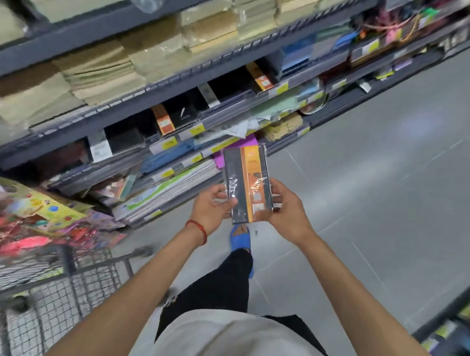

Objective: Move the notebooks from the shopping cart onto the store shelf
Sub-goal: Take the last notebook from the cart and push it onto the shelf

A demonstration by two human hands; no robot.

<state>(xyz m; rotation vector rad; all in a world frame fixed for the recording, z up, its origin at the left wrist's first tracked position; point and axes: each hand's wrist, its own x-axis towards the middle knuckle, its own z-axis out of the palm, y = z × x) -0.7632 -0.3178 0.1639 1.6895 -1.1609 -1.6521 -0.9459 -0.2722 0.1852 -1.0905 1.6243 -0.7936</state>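
Fingers [217, 191]: curled on both hands, clasping one notebook pack [246, 178] by its lower end and holding it in the air.

Shopping cart [65, 285]: below and far left of the fingers. Grey wire mesh in a square grid, blurred.

Store shelf [151, 90]: above and left of the fingers. Dark metal tiers with yellow price tags. Kraft-brown paper stacks fill the upper tiers, with black-and-orange notebooks on the tier below.

Left hand [212, 208]: thumb laid on the pack's front face. A red thread bracelet [197, 230] circles the wrist.

Notebook pack: a rectangular slab between the two sets of fingers, dark grey with an orange lengthwise band. It is wrapped in glossy, creased film and is clear of both shelf and cart.

Right hand [288, 210]: grips the pack's right edge.

Floor [393, 173]: right of the fingers, smooth grey tiles.
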